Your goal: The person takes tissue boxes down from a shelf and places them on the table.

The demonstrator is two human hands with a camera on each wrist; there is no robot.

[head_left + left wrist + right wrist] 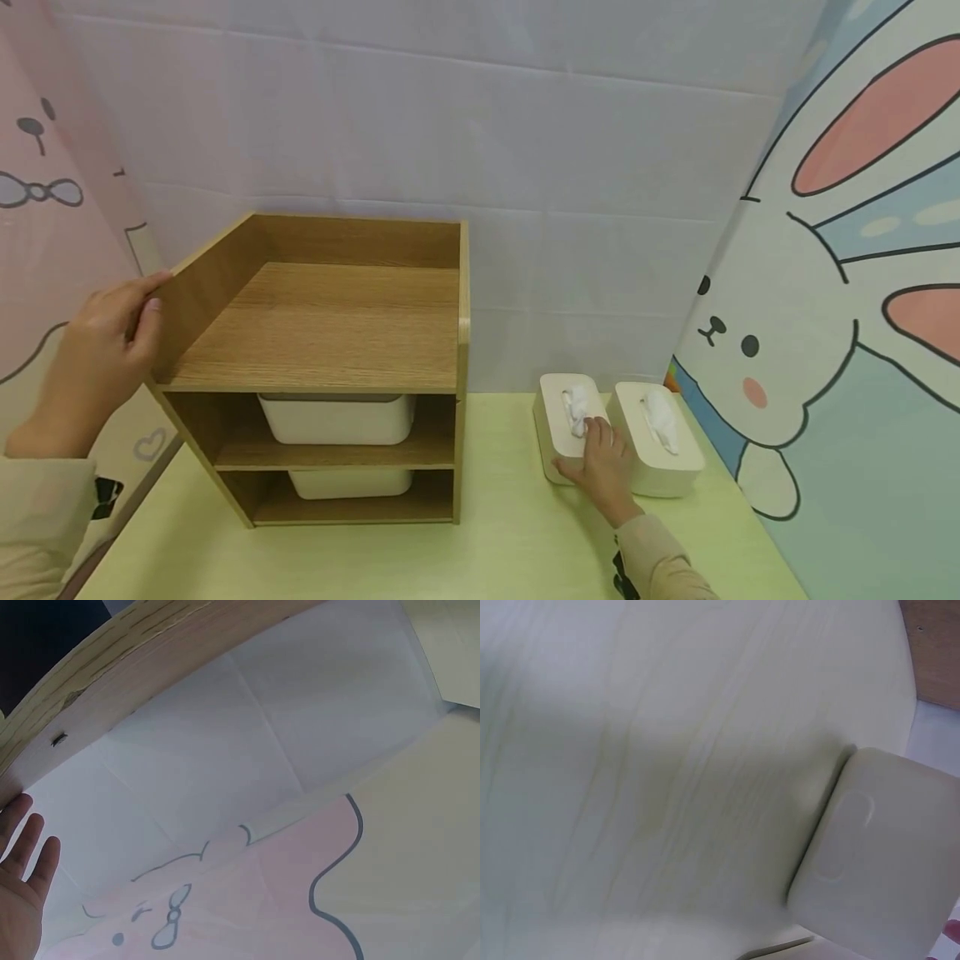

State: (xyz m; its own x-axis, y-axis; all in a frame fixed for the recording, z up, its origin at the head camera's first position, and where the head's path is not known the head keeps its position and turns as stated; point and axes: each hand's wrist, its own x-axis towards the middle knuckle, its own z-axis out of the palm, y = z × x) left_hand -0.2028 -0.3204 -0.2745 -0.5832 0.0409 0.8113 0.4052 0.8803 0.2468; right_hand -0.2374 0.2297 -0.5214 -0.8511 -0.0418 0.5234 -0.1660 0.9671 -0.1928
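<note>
A wooden shelf unit (pixel 345 325) stands on the table at the left. My left hand (pixel 108 342) holds the front of its left side panel, thumb and index finger at the edge; in the left wrist view the other fingers (pixel 49 862) extend along the outer side. To the right, two white tissue boxes with tissue poking out of their tops stand side by side. My right hand (pixel 603 471) grips the left tissue box (pixel 551 400), with the thumb at its front left and the fingers over the right edge. The right tissue box (pixel 678 475) is close beside that hand.
White bins sit in the shelf unit, an upper bin (pixel 337 421) and a lower bin (pixel 352 483). A pale curtain (pixel 600 208) hangs behind the table (pixel 510 542). A wall with a cartoon rabbit (pixel 795 358) borders the right side, and a pink printed wall (pixel 45 250) the left.
</note>
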